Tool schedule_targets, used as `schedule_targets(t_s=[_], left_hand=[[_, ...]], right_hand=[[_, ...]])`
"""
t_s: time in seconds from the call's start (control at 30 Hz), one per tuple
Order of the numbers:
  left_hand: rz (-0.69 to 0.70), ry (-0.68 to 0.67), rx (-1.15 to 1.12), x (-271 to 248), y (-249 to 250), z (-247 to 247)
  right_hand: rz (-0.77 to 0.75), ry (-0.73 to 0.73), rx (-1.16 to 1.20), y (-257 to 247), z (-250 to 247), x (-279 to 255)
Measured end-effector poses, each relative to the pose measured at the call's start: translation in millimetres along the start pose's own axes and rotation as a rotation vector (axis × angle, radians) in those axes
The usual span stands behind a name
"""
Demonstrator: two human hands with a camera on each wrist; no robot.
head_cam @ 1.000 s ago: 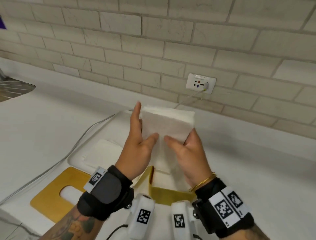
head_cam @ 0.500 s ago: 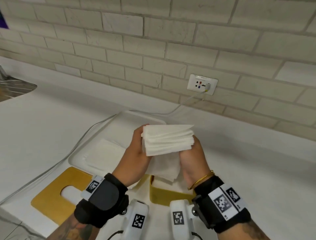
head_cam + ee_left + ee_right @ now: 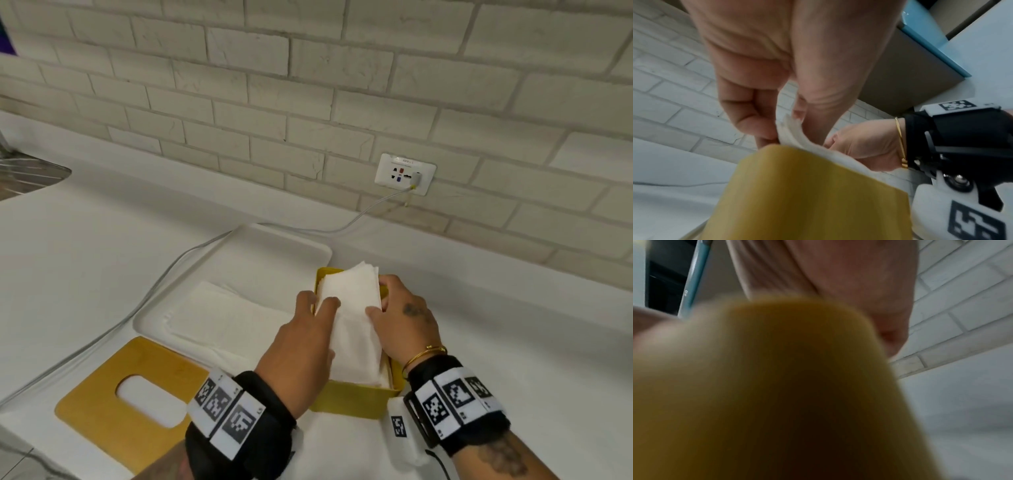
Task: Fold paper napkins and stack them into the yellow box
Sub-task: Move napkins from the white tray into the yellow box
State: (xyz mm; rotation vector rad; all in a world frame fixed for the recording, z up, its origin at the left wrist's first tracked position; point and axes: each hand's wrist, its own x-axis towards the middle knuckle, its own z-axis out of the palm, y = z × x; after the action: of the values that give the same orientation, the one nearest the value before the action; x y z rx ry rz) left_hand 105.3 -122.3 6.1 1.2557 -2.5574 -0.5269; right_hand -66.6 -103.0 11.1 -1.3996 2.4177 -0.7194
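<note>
White bricks stand behind the counter (image 3: 102, 240). Near its front edge, the left hand (image 3: 301, 346) and right hand (image 3: 404, 322) pinch a napkin stack (image 3: 352, 308) in the yellow box (image 3: 349, 399).

1. Both hands, left hand (image 3: 301, 342) and right hand (image 3: 407, 322), grip a folded napkin stack (image 3: 352, 308) in the yellow box (image 3: 346, 399).
2. A yellow lid (image 3: 102, 404) lies on the counter (image 3: 102, 240), beside a white tray (image 3: 274, 250) holding napkins (image 3: 219, 315).
</note>
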Motion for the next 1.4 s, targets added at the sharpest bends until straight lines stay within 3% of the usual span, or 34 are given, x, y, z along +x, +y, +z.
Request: schedule_targets(t_s=[0.23,0.37,0.5,0.6,0.7,0.77,0.87,0.93,1.0,1.07,1.13,1.27,1.4], left_hand=[[0.045,-0.127,0.148,12,4,0],[0.07,-0.179,0.26,12,3,9],[0.021,-0.158,0.108,16,-2,12],[0.034,-0.119,0.055,20,1,14],[0.039,-0.161,0.162,17,7,20],[0.063,-0.2,0.282,13,9,19],[0.101,-0.119,0.341,10,8,4],[0.109,-0.033,0.275,17,-3,-13],[0.104,0.022,0.243,33,-23,-31],[0.063,-0.046,0.26,54,-51,-43],[-0.029,-0.204,0.255,73,-79,-47],[-0.082,-0.442,0.337,89,-118,-35],[-0.05,-0.492,0.374,93,-138,-26]], right_hand=[[0.045,0.014,0.011,4,5,4],[0.001,0.069,0.141,9,9,-4],[-0.066,0.122,0.118,18,12,-10],[-0.082,0.066,0.126,21,16,-7],[-0.084,-0.017,0.102,23,18,-7],[-0.107,0.03,0.069,26,17,-11],[-0.265,0.175,0.074,32,12,-24],[-0.364,0.124,0.05,31,5,-38],[-0.401,-0.08,-0.014,29,0,-51],[-0.44,-0.25,-0.128,29,0,-58],[-0.467,-0.336,-0.258,30,5,-62],[-0.524,-0.291,-0.343,39,21,-63],[-0.535,-0.247,-0.293,49,32,-64]])
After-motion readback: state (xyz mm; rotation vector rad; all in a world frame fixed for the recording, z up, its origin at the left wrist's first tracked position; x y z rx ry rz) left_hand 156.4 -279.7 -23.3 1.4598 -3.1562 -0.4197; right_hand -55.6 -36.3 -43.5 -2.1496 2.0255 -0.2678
